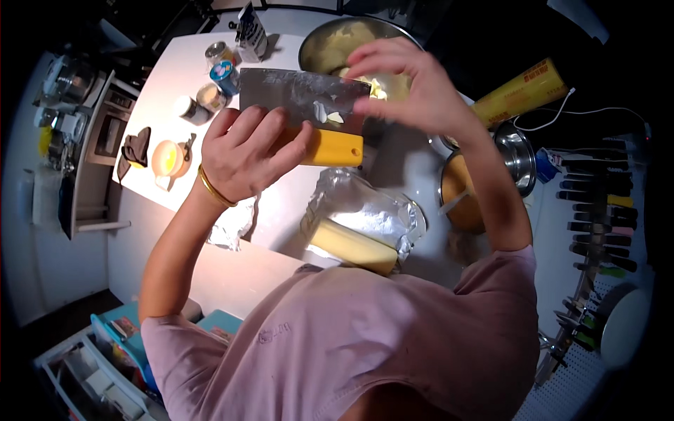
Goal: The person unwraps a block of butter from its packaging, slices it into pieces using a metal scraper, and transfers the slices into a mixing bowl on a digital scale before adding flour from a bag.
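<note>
My left hand (247,152) grips the yellow handle (334,148) of a bench scraper, whose wide metal blade (279,92) is tilted up. White smears and a small pale piece, apparently butter (335,117), cling to the blade. My right hand (408,87) is bare, thumb and fingers apart, at the blade's right end; whether the fingertips touch it is unclear. Behind that hand stands a large steel bowl (310,52) with pale yellow lumps (350,39) inside, partly hidden. Nearer my body, a pale yellow block (353,244), likely butter, lies on opened foil (368,208).
Jars and cans (225,76) and an upright bag (251,34) stand at the far left, with a cup (167,158) nearer. Crumpled foil (231,229) lies below my left wrist. Rightward are a yellow roll (521,92), a steel bowl (518,158) and racked knives (595,226).
</note>
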A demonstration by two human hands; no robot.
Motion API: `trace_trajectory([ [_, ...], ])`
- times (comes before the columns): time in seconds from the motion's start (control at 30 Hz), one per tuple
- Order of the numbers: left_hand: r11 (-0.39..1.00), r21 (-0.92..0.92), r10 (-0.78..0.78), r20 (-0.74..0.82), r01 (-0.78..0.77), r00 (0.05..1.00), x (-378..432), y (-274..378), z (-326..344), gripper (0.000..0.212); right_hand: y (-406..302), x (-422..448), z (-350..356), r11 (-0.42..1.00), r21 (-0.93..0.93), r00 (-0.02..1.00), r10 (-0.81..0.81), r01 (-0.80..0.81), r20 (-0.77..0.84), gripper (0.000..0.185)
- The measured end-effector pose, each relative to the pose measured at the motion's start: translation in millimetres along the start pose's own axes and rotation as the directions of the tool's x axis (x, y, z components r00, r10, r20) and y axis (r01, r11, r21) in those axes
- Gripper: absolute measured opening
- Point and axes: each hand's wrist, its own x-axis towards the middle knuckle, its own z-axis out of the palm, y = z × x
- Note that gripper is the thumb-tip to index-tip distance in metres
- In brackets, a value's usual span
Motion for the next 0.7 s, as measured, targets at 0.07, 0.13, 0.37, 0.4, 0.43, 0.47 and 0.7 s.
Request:
trace_trajectory([
  [0.07, 1.0, 0.004, 0.011, -0.023, -0.011, 1.0, -5, 9, -3, 0.033, -21, -12, 17, 0.994, 0.046, 0.994, -0.103, 0.101, 0.045, 0.021],
  [0.13, 0.999, 0.018, 0.046, -0.07, -0.045, 0.996, -6, 14, -6, 0.033, -30, -16, 23, 0.994, -0.027, 0.994, -0.102, 0.103, 0.048, 0.019],
  [0.37, 0.998, 0.017, 0.064, -0.039, -0.063, 0.997, 11, 8, -7, 0.033, -18, -7, 15, 0.949, -0.271, 0.986, -0.163, 0.16, 0.011, 0.01],
  [0.4, 0.997, 0.04, 0.07, -0.037, -0.068, 0.997, 16, -3, -2, 0.033, -8, 5, 10, 0.928, -0.331, 0.982, -0.187, 0.169, -0.021, 0.009],
  [0.43, 0.995, 0.063, 0.079, -0.037, -0.077, 0.996, 23, -12, 4, 0.032, 3, 15, 4, 0.923, -0.343, 0.98, -0.198, 0.177, -0.025, 0.009],
  [0.47, 0.996, 0.07, 0.062, -0.039, -0.059, 0.997, 27, -22, 9, 0.032, 17, 28, -3, 0.932, -0.343, 0.99, -0.134, 0.114, -0.035, 0.008],
  [0.7, 0.995, -0.028, -0.099, -0.016, 0.099, 0.995, 5, -3, 10, 0.033, 139, 13, 27, 0.775, -0.572, 0.939, 0.342, -0.269, 0.023, 0.009],
])
